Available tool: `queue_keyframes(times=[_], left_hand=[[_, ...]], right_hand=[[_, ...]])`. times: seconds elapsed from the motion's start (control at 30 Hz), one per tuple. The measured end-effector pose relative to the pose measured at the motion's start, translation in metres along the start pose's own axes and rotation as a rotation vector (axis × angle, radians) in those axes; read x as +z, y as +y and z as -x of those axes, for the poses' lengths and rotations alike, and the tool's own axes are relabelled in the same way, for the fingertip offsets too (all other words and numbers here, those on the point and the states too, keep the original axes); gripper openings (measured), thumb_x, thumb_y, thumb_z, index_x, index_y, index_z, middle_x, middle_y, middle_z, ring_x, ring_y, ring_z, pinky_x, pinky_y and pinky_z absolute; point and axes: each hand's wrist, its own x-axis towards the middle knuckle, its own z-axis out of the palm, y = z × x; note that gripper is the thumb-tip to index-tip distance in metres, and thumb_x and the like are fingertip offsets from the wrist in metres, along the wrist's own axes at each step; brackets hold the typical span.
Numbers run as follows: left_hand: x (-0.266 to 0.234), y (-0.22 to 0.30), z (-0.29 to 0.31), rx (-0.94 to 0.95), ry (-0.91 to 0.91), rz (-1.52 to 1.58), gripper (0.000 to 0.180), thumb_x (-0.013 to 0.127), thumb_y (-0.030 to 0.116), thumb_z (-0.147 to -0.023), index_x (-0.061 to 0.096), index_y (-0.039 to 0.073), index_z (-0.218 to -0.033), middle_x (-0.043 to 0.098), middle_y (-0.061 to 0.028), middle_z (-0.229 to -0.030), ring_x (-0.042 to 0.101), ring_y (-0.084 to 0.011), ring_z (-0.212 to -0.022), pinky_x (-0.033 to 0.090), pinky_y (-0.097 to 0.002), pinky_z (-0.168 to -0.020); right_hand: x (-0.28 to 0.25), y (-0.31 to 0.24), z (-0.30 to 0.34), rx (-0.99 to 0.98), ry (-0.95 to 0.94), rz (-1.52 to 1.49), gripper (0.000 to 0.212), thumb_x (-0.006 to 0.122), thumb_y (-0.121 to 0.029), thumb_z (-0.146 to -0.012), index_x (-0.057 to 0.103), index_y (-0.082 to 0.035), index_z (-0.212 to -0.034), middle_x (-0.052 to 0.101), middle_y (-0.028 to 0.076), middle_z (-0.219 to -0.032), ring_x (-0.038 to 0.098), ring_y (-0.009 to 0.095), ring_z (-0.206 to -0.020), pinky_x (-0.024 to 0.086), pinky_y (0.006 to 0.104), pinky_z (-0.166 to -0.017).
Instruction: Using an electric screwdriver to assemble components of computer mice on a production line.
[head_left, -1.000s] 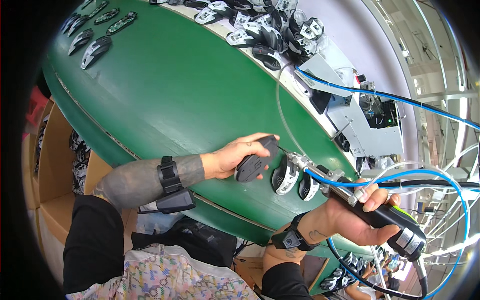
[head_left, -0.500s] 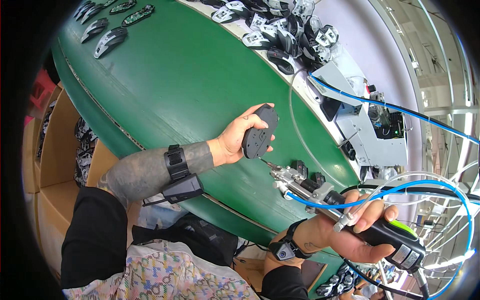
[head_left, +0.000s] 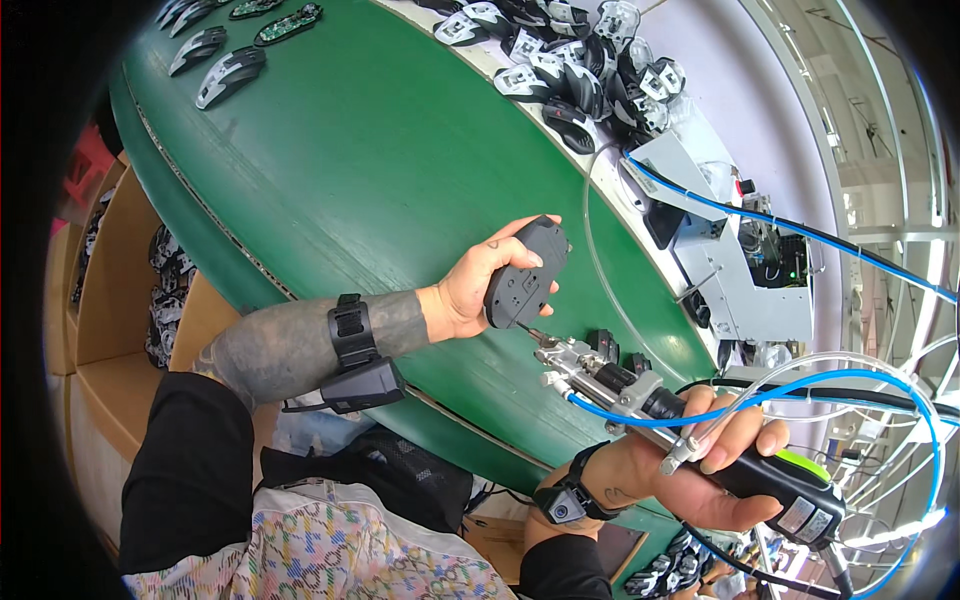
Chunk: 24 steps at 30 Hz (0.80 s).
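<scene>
My left hand (head_left: 468, 288) grips a black computer mouse (head_left: 526, 272), its underside turned up toward me, thumb on its face and fingers around the far edge. My right hand (head_left: 715, 465) is wrapped around an electric screwdriver (head_left: 650, 405) with a black handle, a bright green strip and a metal front part. A blue air hose (head_left: 780, 392) and a clear tube run from it. The screwdriver's thin bit (head_left: 525, 328) points at the lower end of the mouse; whether it touches cannot be made out.
A heap of black-and-white mouse shells (head_left: 590, 70) lies along the far ledge. More shells (head_left: 228, 76) and green circuit boards (head_left: 288, 25) sit at the upper left of the green table (head_left: 350, 150). A grey machine (head_left: 770, 300) stands right. Cardboard boxes (head_left: 110, 385) hold parts at left.
The screwdriver has shifted slightly left in my right hand. My left hand and the mouse have dropped a little lower in view, and the mouse is tilted slightly differently.
</scene>
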Motion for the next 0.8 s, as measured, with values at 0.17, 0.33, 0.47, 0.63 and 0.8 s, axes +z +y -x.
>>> queue_keyframes(times=[0.17, 0.33, 0.47, 0.63, 0.8], left_hand=[[-0.003, -0.003, -0.003, -0.022, -0.002, 0.032, 0.054, 0.049, 0.014, -0.077, 0.038, 0.012, -0.130, 0.046, -0.0095, -0.110, 0.055, -0.0222, -0.084, 0.054, -0.0379, -0.069], [-0.010, -0.004, -0.007, 0.007, 0.155, -0.115, 0.057, 0.050, 0.017, -0.076, 0.036, 0.012, -0.131, 0.047, -0.0100, -0.114, 0.055, -0.0241, -0.086, 0.054, -0.0403, -0.070], [-0.010, -0.006, -0.009, 0.003, 0.164, -0.122, 0.055, 0.053, 0.017, -0.076, 0.039, 0.012, -0.130, 0.045, -0.0089, -0.106, 0.054, -0.0212, -0.086, 0.053, -0.0382, -0.070], [-0.009, -0.013, -0.006, -0.059, 0.136, -0.110, 0.055, 0.049, 0.013, -0.076, 0.038, 0.012, -0.130, 0.047, -0.0097, -0.112, 0.055, -0.0234, -0.086, 0.054, -0.0391, -0.070], [-0.007, -0.016, -0.002, -0.056, 0.108, -0.108, 0.054, 0.053, 0.015, -0.077, 0.040, 0.012, -0.129, 0.046, -0.0083, -0.104, 0.055, -0.0198, -0.084, 0.054, -0.0358, -0.067]], right_hand=[[0.005, 0.006, 0.000, -0.010, 0.045, 0.036, 0.051, 0.054, -0.051, -0.084, 0.040, -0.005, -0.101, 0.051, 0.006, -0.065, 0.055, 0.019, -0.055, 0.040, 0.0299, -0.054], [0.004, -0.005, -0.004, -0.014, 0.081, 0.012, 0.046, 0.058, -0.042, -0.082, 0.045, -0.003, -0.103, 0.047, 0.002, -0.063, 0.047, 0.012, -0.055, 0.035, 0.0265, -0.056], [0.003, -0.022, -0.004, -0.040, 0.084, 0.033, 0.044, 0.064, -0.042, -0.077, 0.048, -0.007, -0.098, 0.048, -0.001, -0.061, 0.046, 0.010, -0.055, 0.035, 0.0243, -0.056], [0.009, -0.008, 0.001, -0.047, 0.087, -0.031, 0.050, 0.059, -0.048, -0.081, 0.044, -0.006, -0.103, 0.050, 0.002, -0.062, 0.052, 0.016, -0.057, 0.039, 0.0269, -0.057], [0.014, -0.001, 0.002, -0.049, 0.062, -0.016, 0.050, 0.060, -0.049, -0.081, 0.043, -0.007, -0.102, 0.051, 0.003, -0.063, 0.055, 0.017, -0.056, 0.039, 0.0265, -0.053]])
